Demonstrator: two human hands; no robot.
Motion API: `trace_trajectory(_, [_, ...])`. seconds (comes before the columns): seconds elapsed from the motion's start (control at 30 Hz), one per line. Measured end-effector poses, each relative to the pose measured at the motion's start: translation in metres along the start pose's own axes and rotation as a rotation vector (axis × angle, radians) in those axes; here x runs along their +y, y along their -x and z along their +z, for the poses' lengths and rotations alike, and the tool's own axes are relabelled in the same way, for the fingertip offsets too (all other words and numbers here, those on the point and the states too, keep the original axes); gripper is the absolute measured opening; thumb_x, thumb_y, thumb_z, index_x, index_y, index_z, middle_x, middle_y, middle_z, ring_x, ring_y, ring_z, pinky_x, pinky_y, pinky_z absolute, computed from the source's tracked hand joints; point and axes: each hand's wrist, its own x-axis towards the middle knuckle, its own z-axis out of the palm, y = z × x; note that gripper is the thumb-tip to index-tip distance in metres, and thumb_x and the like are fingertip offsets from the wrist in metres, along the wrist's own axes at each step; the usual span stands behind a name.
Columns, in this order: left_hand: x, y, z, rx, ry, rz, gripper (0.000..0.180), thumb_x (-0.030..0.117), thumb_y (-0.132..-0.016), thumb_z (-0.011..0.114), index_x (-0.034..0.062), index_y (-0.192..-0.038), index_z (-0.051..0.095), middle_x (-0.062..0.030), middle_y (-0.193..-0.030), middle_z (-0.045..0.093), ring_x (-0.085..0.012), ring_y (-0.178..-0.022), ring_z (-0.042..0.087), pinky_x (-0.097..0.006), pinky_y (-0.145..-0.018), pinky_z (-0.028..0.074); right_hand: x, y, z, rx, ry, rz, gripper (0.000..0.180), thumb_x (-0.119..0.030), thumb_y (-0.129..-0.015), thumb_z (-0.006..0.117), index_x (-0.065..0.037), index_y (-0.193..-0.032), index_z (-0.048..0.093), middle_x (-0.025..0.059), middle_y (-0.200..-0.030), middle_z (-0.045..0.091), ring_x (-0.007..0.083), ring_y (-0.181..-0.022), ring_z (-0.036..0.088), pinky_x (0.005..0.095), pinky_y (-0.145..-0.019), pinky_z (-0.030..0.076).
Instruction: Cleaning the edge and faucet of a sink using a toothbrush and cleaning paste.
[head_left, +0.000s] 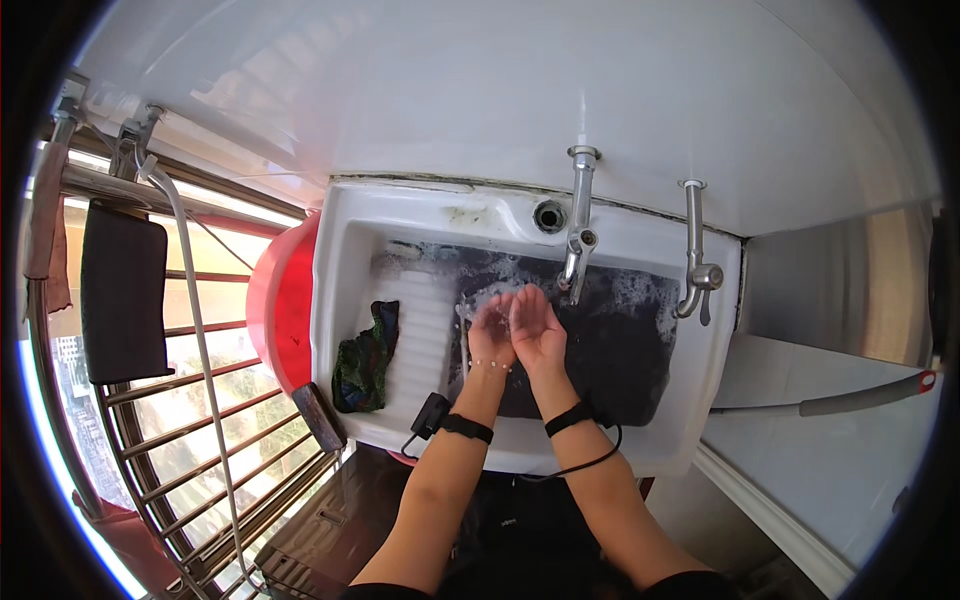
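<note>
Left hand, right hand cupped; tap just beyond fingers.

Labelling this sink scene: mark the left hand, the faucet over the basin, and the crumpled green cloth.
left hand point(491, 328): head view, on the open palm.
faucet point(578, 225): head view, on the metal spout.
green cloth point(365, 362): head view, middle of the crumpled bundle on the washboard.

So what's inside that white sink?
The sink holds dark soapy water, with foam near the tap. A dark green cloth lies on the ribbed washboard slope. Both hands are cupped above the water. The bottom is hidden.
</note>
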Motion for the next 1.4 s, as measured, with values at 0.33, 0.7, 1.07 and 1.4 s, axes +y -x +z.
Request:
trace_trajectory(0.33, [0.043, 0.001, 0.078, 0.059, -0.314, 0.021, 0.037, 0.033, -0.091, 0.039, 0.012, -0.121, 0.044, -0.0127, -0.13, 0.042, -0.0289, -0.12, 0.037, -0.045, -0.101, 0.025, 0.019, 0.014, 0.045, 0.157, 0.305, 0.058, 0.03, -0.021, -0.09, 0.04, -0.003, -0.107, 0.056, 0.0136, -0.122, 0.05, 0.0284, -0.114, 0.045, 0.0401, -0.097, 0.036])
trace_trajectory(0.7, [-0.014, 0.059, -0.123, 0.901, -0.21, -0.195, 0.037, 0.022, -0.088, 0.029, 0.0084, -0.118, 0.047, -0.012, -0.123, 0.049, -0.0272, -0.119, 0.04, -0.051, -0.102, 0.019, -0.043, 0.075, -0.102, 1.133, 0.628, -0.141, 0.027, -0.031, -0.089, 0.039, -0.011, -0.095, 0.057, 0.0069, -0.101, 0.055, 0.022, -0.096, 0.05, 0.0408, -0.086, 0.041])
trace_trajectory(1.07, [0.059, -0.011, 0.059, 0.004, -0.03, 0.178, 0.035, 0.028, -0.093, 0.035, 0.0017, -0.099, 0.056, -0.015, -0.111, 0.055, -0.0277, -0.107, 0.05, -0.038, -0.096, 0.037, 0.066, -0.035, 0.043, 0.006, 0.12, -0.006, 0.033, -0.015, -0.092, 0.037, 0.004, -0.118, 0.043, 0.0178, -0.123, 0.047, 0.0314, -0.115, 0.044, 0.043, -0.098, 0.037])
trace_trajectory(1.4, [0.129, -0.022, 0.085, 0.073, -0.34, 0.004, 0.038, 0.033, -0.09, 0.039, 0.0146, -0.122, 0.045, -0.0082, -0.13, 0.043, -0.0267, -0.123, 0.034, -0.044, -0.102, 0.021, 0.097, -0.029, 0.037, 0.355, 0.525, -0.122, 0.031, -0.016, -0.087, 0.05, -0.007, -0.116, 0.049, 0.0105, -0.112, 0.053, 0.0235, -0.103, 0.05, 0.0376, -0.087, 0.043])
